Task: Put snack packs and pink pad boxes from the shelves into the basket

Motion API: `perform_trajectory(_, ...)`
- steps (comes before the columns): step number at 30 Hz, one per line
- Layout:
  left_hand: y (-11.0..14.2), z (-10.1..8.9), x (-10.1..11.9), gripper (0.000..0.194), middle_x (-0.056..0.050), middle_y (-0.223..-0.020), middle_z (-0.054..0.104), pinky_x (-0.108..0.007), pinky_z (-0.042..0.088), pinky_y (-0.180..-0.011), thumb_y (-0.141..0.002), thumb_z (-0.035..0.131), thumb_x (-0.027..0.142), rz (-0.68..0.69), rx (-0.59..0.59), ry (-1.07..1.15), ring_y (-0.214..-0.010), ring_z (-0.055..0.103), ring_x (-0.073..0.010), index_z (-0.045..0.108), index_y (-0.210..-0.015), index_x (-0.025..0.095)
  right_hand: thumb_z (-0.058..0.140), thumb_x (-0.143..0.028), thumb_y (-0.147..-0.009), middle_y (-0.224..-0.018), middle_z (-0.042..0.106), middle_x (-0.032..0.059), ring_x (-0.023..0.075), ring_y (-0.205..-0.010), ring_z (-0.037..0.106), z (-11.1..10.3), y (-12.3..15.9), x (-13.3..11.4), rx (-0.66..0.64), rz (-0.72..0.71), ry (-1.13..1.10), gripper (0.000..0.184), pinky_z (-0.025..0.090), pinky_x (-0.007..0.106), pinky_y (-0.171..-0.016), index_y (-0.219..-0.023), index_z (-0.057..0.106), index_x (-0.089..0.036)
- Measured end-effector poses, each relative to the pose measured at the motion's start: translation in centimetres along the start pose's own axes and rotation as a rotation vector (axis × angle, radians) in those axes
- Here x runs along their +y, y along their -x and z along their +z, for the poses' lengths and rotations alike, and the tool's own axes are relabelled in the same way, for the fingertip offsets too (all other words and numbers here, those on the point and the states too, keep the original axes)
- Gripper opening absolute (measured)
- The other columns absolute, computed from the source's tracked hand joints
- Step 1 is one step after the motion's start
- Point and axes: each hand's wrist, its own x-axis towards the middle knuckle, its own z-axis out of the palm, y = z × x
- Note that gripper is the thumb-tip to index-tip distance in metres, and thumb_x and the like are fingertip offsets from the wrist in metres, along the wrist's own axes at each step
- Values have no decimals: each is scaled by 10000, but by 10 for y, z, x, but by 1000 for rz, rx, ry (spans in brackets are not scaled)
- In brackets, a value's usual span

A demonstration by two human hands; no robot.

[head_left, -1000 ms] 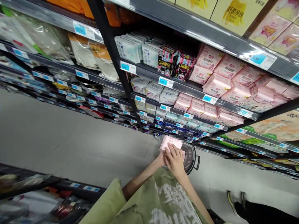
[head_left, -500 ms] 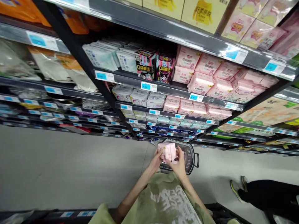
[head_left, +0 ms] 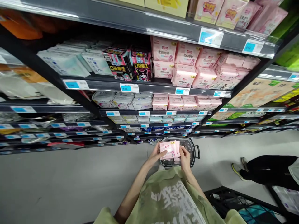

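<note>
I hold a small pink pack (head_left: pixel 170 149) in front of my chest with both hands. My left hand (head_left: pixel 156 153) grips its left edge, fingers curled round it. My right hand (head_left: pixel 184 155) pinches its right edge. The pack's printed face is turned up toward me. Directly beneath it on the floor stands a dark plastic shopping basket (head_left: pixel 191 148) with a handle at its right. Similar pink packs (head_left: pixel 184 67) fill the shelf ahead at upper centre.
Dark shelves (head_left: pixel 144 84) with blue price tags hold white, pink and black-boxed packs. Grey floor runs to the left. Another person's legs and shoes (head_left: pixel 243 166) stand at the right. A black wire rack (head_left: pixel 230 199) is at the lower right.
I have turned the pink pack over in my hands, so its printed face now shows. The view has swung left and the other person's legs have come further into sight.
</note>
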Motion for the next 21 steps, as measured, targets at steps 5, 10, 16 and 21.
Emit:
perform_trajectory(5, 1, 8, -2, 856, -131, -1327, 728, -463, 530, -1063, -672, 937, 556, -95, -81, -54, -1276, 645, -354, 591, -1373, 208, 725, -687, -779, -849, 778, 59, 228, -764, 674, -8, 2, 5, 6, 93, -26, 534, 556, 296, -613, -934, 796, -180)
perform_trajectory(10, 1, 6, -8, 963, -145, -1379, 677, -498, 524, -1065, -592, 985, 491, 17, -45, -346, -1247, 654, -360, 586, -1421, 205, 745, -695, -799, -1207, 773, 91, 276, -1041, 719, -13, 7, 6, -164, 66, 7, 665, 626, 376, -846, -1261, 725, -217)
perform_trajectory(16, 3, 9, 4, 825, -133, -1360, 607, -479, 522, -1085, -630, 959, 381, 302, 76, -718, -1272, 637, -345, 634, -1370, 214, 968, -448, -609, -1391, 691, 134, 311, -1278, 662, -8, 11, 9, -223, -67, 64, 848, 574, 431, -1067, -1362, 645, -229)
perform_trajectory(21, 0, 11, 19, 757, -130, -1353, 630, -439, 539, -1041, -701, 916, 391, 298, -1, -744, -1251, 640, -322, 619, -1377, 222, 954, -499, -607, -1288, 745, 140, 305, -1154, 722, -12, 9, 12, -143, 37, -54, 804, 636, 421, -933, -1301, 657, -221)
